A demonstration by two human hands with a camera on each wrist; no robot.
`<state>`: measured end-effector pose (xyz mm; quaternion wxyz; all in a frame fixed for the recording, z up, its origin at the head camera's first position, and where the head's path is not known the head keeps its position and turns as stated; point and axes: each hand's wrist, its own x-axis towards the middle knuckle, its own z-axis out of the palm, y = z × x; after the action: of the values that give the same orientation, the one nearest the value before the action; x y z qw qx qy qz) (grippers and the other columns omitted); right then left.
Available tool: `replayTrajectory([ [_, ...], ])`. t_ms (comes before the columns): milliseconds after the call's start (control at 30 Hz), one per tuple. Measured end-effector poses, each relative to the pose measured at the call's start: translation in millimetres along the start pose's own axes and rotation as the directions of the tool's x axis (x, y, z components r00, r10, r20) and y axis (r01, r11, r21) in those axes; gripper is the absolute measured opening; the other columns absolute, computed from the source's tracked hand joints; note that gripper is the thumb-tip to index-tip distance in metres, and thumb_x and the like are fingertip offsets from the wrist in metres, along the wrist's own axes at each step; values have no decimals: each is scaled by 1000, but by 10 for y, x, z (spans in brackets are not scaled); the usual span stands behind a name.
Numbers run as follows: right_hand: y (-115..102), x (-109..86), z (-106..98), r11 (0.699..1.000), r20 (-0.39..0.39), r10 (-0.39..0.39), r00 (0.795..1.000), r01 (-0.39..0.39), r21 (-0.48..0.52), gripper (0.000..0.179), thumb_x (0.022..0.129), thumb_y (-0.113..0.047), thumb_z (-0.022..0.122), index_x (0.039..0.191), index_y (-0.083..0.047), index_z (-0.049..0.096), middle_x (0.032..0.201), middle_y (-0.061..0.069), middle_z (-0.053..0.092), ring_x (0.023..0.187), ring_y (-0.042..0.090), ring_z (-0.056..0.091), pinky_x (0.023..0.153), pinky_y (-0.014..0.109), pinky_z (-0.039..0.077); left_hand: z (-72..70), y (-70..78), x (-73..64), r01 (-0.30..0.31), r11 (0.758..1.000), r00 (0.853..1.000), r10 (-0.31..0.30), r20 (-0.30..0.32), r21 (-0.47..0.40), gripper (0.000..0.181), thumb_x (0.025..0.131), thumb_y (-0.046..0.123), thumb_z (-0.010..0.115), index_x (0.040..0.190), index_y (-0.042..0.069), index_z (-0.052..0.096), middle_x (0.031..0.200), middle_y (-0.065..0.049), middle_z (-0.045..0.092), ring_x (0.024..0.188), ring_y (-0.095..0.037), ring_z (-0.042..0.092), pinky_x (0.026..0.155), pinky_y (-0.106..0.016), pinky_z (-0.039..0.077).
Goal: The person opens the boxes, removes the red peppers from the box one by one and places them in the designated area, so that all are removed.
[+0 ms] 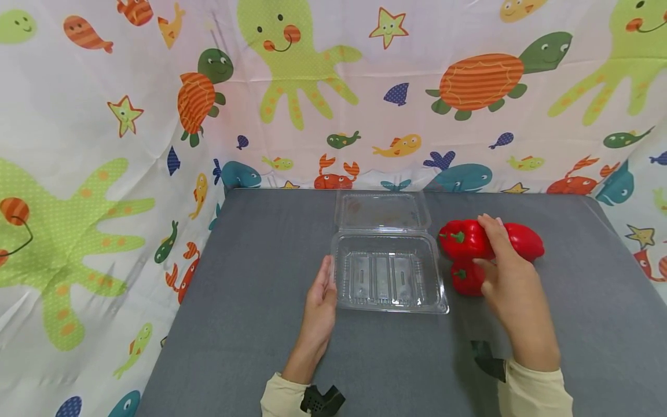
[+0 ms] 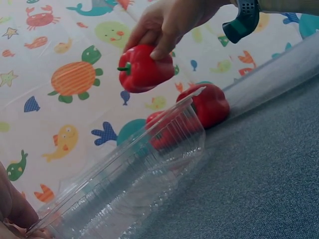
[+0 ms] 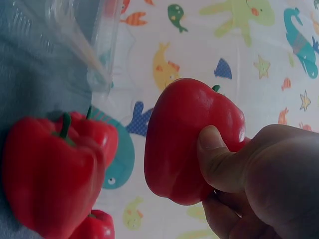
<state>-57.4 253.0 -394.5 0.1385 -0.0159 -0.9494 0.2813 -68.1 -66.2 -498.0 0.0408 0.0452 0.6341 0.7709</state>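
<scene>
My right hand (image 1: pixel 513 284) grips a red bell pepper (image 3: pixel 187 142) with a green stem, thumb on one side and fingers round the other. In the left wrist view this pepper (image 2: pixel 144 69) is held up above the other red bell peppers (image 2: pixel 212 105). A clear plastic clamshell container (image 1: pixel 388 307) lies with its lid (image 1: pixel 383 211) folded back, and no pepper is inside. At the container's left side, my left hand (image 1: pixel 319 310) pinches the rim, its fingers along the outer wall.
More red bell peppers (image 1: pixel 525 242) lie on the grey cloth-covered table (image 1: pixel 260 260), just right of the container, partly hidden by my right hand. A white curtain (image 1: pixel 344 110) printed with sea animals hangs behind the table and along its left side.
</scene>
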Motion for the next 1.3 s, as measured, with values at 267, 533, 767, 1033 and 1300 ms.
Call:
replayTrajectory([
  [267, 170, -24, -68, 997, 5, 65, 998, -65, -27, 109, 85, 9, 80, 171, -26, 22, 169, 21, 33, 115, 58, 62, 81, 72, 57, -2, 12, -10, 8, 1000, 1000, -8, -4, -4, 60, 112, -4, 31, 169, 3, 12, 177, -11, 14, 162, -18, 12, 131, -41, 11],
  [533, 321, -41, -147, 991, 13, 128, 992, -127, -46, 104, 91, 8, 74, 171, -28, 18, 169, 23, 31, 138, 60, 45, 86, 77, 50, -5, -1, -6, -16, 1000, 1000, 16, 0, -18, 61, 110, -8, 29, 168, 1, 12, 176, -13, 15, 163, -21, 13, 131, -39, 12],
  [767, 520, -71, -217, 982, 25, 184, 983, -182, -58, 103, 92, 6, 74, 171, -28, 17, 170, 25, 24, 133, 65, 44, 84, 79, 49, -13, -6, -3, -36, 999, 999, 36, 9, -23, 61, 110, -8, 28, 168, -1, 11, 176, -14, 15, 163, -24, 13, 131, -41, 12],
  [1033, 773, -118, -301, 967, 61, 246, 967, -241, -82, 100, 95, 5, 70, 172, -26, 13, 172, 25, 16, 132, 67, 42, 86, 80, 47, -5, 4, -9, -23, 1000, 1000, 23, 5, -16, 60, 111, -6, 30, 168, 0, 11, 176, -13, 15, 162, -23, 14, 131, -42, 12],
  [1300, 905, -152, -329, 961, 88, 272, 958, -265, -85, 104, 93, 8, 70, 172, -25, 11, 172, 25, 13, 134, 67, 39, 83, 78, 50, 6, 4, -1, -19, 999, 1000, 19, 0, -26, 60, 111, -6, 30, 168, 1, 12, 176, -14, 15, 162, -22, 14, 131, -41, 12],
])
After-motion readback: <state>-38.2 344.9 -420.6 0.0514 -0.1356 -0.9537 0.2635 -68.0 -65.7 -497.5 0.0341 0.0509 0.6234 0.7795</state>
